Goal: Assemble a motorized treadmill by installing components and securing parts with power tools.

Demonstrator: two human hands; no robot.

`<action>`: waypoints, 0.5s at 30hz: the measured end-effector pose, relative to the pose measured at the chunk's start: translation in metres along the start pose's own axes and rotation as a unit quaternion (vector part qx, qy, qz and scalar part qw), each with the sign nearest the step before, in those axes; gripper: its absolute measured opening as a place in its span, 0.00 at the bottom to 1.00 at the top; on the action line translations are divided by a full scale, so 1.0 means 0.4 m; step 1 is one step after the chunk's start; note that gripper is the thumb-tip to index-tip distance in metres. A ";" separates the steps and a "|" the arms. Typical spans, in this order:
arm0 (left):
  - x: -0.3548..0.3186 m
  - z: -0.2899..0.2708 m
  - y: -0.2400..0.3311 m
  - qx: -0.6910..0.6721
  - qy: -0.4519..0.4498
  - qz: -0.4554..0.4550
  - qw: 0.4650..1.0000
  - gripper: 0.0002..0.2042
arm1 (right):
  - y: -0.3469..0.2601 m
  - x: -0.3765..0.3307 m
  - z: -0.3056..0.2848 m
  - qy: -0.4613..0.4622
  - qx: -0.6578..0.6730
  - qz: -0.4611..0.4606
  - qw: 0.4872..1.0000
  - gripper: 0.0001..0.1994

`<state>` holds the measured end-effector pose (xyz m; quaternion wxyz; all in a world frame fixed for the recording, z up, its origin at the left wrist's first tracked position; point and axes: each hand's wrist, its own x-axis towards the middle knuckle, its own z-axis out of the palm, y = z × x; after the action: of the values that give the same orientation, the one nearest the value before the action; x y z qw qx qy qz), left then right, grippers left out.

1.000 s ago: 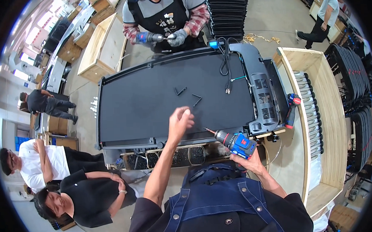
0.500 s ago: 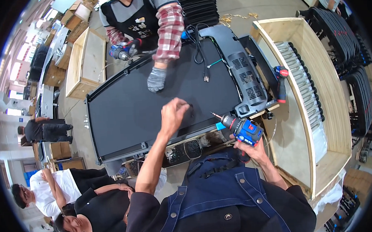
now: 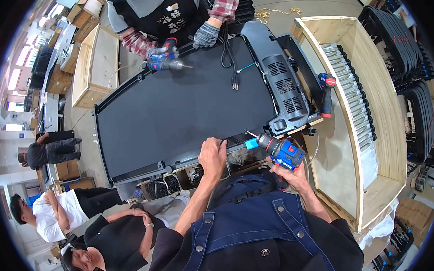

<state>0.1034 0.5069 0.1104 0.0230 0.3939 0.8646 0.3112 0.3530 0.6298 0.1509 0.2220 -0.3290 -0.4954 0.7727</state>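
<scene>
In front of me lies a flat machine that looks like a treadmill, with a black belt deck (image 3: 177, 108) and a vented grey motor cover (image 3: 286, 89) at its right end. My left hand (image 3: 212, 157) is at the deck's near rail, its fingers pinched together; a small dark thing shows by the fingertips, too small to name. My right hand (image 3: 296, 174) grips a blue and black cordless drill (image 3: 285, 154), its bit pointing left and away over the near rail. Beside the drill's front, a light-blue piece (image 3: 251, 143) sits at the rail.
Across the deck, a co-worker's gloved hand (image 3: 206, 35) rests on the far rail; the other holds a second drill (image 3: 165, 63). A black power cord (image 3: 228, 62) lies on the deck. A red and black power tool (image 3: 327, 94) hangs by a wooden crate (image 3: 359, 177). Parts bins (image 3: 172, 183) sit below the near rail.
My left hand has come back from over the deck to the near rail. The co-worker's gloved hand has withdrawn to the far rail, and that person's drill has moved right over the deck.
</scene>
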 end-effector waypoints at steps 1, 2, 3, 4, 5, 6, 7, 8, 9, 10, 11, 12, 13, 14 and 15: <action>-0.001 0.005 -0.001 0.006 0.023 0.040 0.999 0.09 | -0.001 -0.001 -0.002 0.006 -0.001 0.002 1.000 0.22; 0.002 0.007 -0.005 0.004 0.023 0.038 0.999 0.09 | -0.007 -0.002 0.000 0.006 -0.002 0.004 1.000 0.22; 0.015 0.004 -0.006 0.013 0.021 0.099 0.995 0.08 | -0.019 -0.002 0.004 0.011 -0.001 0.000 1.000 0.20; 0.029 0.001 -0.006 0.021 0.020 0.160 0.987 0.07 | -0.029 -0.002 0.004 0.016 0.000 -0.003 1.000 0.19; 0.045 0.002 -0.006 0.019 0.021 0.156 0.987 0.07 | -0.036 -0.001 -0.004 0.015 -0.004 0.000 1.000 0.19; 0.064 -0.009 0.001 0.040 -0.009 0.218 0.975 0.07 | -0.044 -0.002 -0.015 0.000 -0.038 0.021 0.999 0.18; 0.083 -0.015 0.000 0.061 -0.038 0.279 0.958 0.07 | -0.050 -0.002 -0.022 -0.015 -0.074 0.041 0.996 0.17; 0.096 -0.004 -0.026 0.073 -0.078 0.314 0.944 0.09 | -0.056 0.000 -0.024 -0.020 -0.080 0.044 0.996 0.17; 0.117 0.002 -0.029 0.069 -0.075 0.308 0.946 0.09 | -0.061 0.004 -0.027 -0.028 -0.113 0.032 0.993 0.17; 0.138 0.003 -0.029 0.043 -0.103 0.320 0.941 0.10 | -0.065 0.007 -0.030 -0.038 -0.145 0.020 0.988 0.16; 0.156 0.002 -0.030 0.017 -0.130 0.332 0.934 0.11 | -0.070 0.010 -0.036 -0.042 -0.152 0.022 0.987 0.16; 0.172 0.000 -0.033 0.002 -0.168 0.310 0.936 0.13 | -0.081 0.018 -0.035 -0.049 -0.231 -0.003 0.972 0.17; 0.174 0.006 -0.043 -0.001 -0.163 0.303 0.939 0.13 | -0.093 0.028 -0.029 -0.058 -0.308 -0.030 0.949 0.18; 0.172 0.014 -0.054 0.000 -0.171 0.300 0.938 0.13 | -0.119 0.038 -0.025 -0.071 -0.365 -0.018 0.928 0.19; 0.172 0.017 -0.057 0.000 -0.179 0.300 0.937 0.12 | -0.140 0.051 -0.016 -0.076 -0.371 -0.016 0.925 0.19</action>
<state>0.0427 0.5469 0.1062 0.0834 0.6845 0.6873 0.2281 0.3446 0.6703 0.1944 0.0585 -0.3203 -0.7674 0.5524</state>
